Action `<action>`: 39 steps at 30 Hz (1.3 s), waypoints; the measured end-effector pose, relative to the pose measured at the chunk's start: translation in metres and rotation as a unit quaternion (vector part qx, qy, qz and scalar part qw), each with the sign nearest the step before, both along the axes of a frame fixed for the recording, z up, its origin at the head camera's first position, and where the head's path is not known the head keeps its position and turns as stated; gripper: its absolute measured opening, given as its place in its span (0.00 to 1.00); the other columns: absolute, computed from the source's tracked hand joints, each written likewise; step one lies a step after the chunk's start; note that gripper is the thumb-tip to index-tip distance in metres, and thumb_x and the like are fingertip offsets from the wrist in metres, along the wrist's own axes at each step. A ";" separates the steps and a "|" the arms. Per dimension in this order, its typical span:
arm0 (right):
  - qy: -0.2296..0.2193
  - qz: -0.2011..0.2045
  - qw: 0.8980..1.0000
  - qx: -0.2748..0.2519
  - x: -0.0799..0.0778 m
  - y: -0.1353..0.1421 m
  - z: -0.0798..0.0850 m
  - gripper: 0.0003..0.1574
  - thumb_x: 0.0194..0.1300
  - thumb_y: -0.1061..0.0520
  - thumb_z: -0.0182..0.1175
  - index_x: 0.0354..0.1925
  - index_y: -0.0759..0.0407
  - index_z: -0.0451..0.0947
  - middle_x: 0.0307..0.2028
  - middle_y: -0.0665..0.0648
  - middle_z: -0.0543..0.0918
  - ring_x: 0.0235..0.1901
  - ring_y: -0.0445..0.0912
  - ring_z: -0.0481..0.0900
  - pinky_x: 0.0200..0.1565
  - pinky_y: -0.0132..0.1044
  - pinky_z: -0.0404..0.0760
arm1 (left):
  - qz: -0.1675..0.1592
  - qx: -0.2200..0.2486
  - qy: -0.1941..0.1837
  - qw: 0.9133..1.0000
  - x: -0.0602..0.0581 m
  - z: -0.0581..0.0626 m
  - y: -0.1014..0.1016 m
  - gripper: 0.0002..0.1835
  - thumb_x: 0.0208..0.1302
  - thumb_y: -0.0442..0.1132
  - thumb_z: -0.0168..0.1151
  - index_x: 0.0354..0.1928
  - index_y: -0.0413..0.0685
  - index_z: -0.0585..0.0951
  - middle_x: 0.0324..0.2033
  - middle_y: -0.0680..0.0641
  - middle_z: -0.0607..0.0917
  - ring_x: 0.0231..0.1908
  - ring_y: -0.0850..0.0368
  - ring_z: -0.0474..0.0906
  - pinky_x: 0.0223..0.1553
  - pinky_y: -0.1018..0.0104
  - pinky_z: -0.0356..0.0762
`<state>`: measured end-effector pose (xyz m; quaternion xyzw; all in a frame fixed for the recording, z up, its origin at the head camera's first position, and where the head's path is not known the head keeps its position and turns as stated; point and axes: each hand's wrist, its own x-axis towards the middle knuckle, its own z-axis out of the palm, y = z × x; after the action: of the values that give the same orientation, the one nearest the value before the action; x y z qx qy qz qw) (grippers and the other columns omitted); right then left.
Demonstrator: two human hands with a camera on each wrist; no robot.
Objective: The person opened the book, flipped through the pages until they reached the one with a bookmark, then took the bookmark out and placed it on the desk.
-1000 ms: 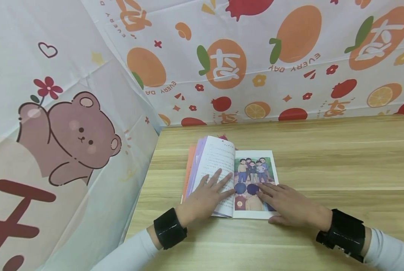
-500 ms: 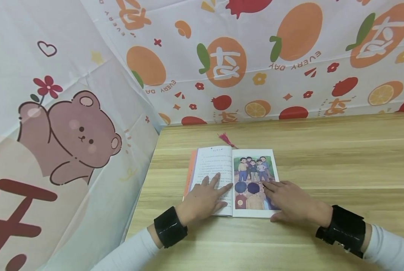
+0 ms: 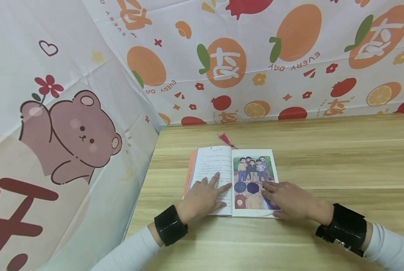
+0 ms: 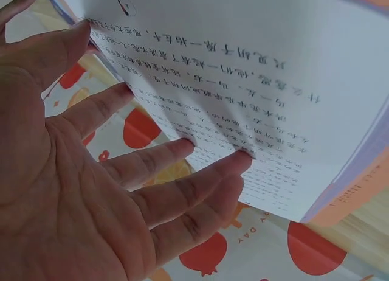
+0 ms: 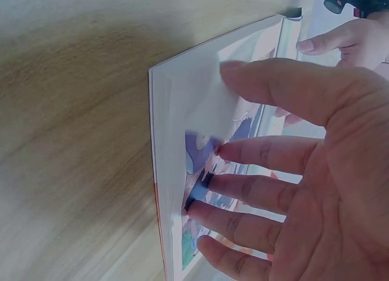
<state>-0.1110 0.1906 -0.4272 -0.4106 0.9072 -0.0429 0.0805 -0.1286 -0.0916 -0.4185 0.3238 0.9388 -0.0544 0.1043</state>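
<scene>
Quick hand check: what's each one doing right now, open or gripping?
Left hand: open, touching the text page.
Right hand: open, touching the illustrated page.

Right of the book [image 3: 234,175], the far tabletop [image 3: 340,150] leaves wide passage. Behind the book, a pink tassel [image 3: 225,139] lies before the upright patterned cloth [image 3: 263,71]. Left fingers [image 3: 214,179] and right fingers [image 3: 271,187] obstruct the lower pages, with a gap between.

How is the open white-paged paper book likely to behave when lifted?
The book may flop, since its left page curves at the fold. Rolling seems unlikely, as it lies open on the wood-grain table. The pink thread tassel at its top edge may trail, its strands looking thin.
</scene>
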 end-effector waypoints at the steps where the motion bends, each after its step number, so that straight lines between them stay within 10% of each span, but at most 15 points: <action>1: -0.004 -0.001 1.000 0.001 0.000 0.000 0.000 0.37 0.51 0.48 0.63 0.56 0.66 0.69 0.60 0.70 0.67 0.57 0.61 0.63 0.54 0.59 0.69 | -0.002 0.002 0.001 1.000 0.000 0.000 0.000 0.31 0.59 0.61 0.49 0.65 0.69 0.60 0.66 0.40 0.60 0.55 0.36 0.64 0.50 0.42 0.72; 9: 0.007 0.005 1.000 -0.004 0.001 0.000 0.000 0.32 0.54 0.52 0.60 0.55 0.67 0.70 0.59 0.69 0.69 0.57 0.60 0.63 0.53 0.58 0.70 | -0.055 0.040 0.022 0.997 0.000 -0.003 -0.004 0.31 0.61 0.58 0.49 0.66 0.59 0.61 0.70 0.46 0.51 0.65 0.43 0.41 0.57 0.41 0.64; 26: 0.030 -0.007 0.999 -0.028 0.000 -0.002 0.002 0.27 0.62 0.61 0.48 0.60 0.62 0.65 0.63 0.67 0.65 0.61 0.59 0.57 0.57 0.60 0.64 | -0.059 0.101 -0.030 0.993 0.004 -0.010 0.003 0.26 0.62 0.49 0.45 0.63 0.54 0.66 0.68 0.44 0.56 0.62 0.32 0.45 0.47 0.33 0.69; 33: 0.129 0.002 0.988 -0.079 -0.004 -0.017 0.010 0.36 0.63 0.56 0.45 0.68 0.54 0.50 0.70 0.62 0.49 0.66 0.55 0.39 0.63 0.59 0.51 | -0.010 0.099 -0.020 0.995 0.013 -0.014 0.020 0.46 0.52 0.73 0.42 0.63 0.46 0.65 0.68 0.41 0.56 0.60 0.27 0.45 0.49 0.33 0.67; 39: 0.196 0.027 0.972 -0.125 -0.004 -0.029 0.017 0.37 0.67 0.46 0.36 0.69 0.56 0.44 0.71 0.62 0.43 0.66 0.56 0.39 0.66 0.53 0.44 | -0.018 0.072 0.056 0.996 0.019 -0.017 0.032 0.40 0.57 0.63 0.45 0.61 0.38 0.65 0.65 0.37 0.61 0.57 0.24 0.52 0.46 0.35 0.71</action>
<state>-0.1152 0.1615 -0.4101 -0.4423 0.8813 -0.0719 -0.1498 -0.1091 -0.0599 -0.4357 0.3433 0.9388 -0.0062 0.0268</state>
